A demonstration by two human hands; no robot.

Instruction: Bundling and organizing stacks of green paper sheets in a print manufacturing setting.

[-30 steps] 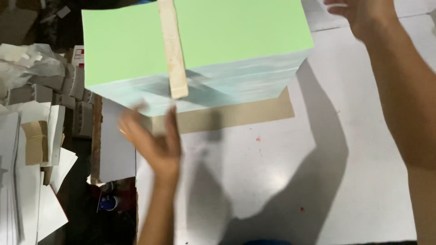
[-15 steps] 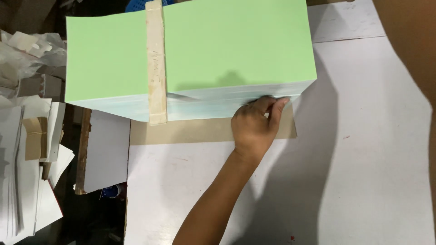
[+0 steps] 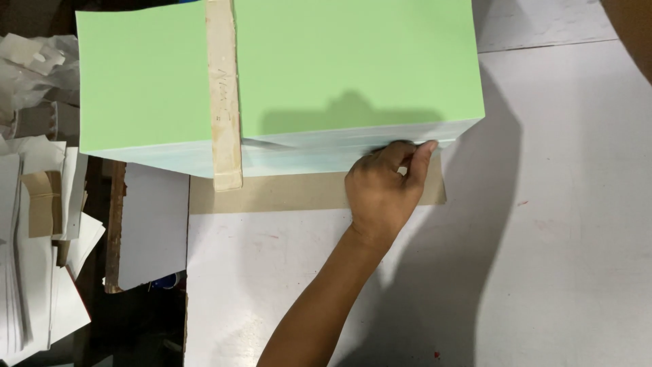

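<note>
— Head view: the left hand (image 3: 382, 190) presses against the near side of a tall stack of green paper (image 3: 285, 68), fingers (image 3: 419, 158) curled and pinching at the sheet edges near the stack's right corner. A pale wooden strip (image 3: 224, 95) lies across the top and hangs over the near edge.

— And the right hand?

— Only a sliver of forearm (image 3: 631, 27) shows at the upper right corner; its fingers are out of frame. The stack sits on a brown cardboard sheet (image 3: 299, 191) on the white table (image 3: 557, 238), overhanging the table's left edge (loose white paper (image 3: 34, 272) is piled beside it).

— What could go wrong?

— I'd judge a pull at just that corner could fan or skew the sheets, and the strip, which looks unsecured, could slide off. The overhang might tip if weight shifts left.
</note>
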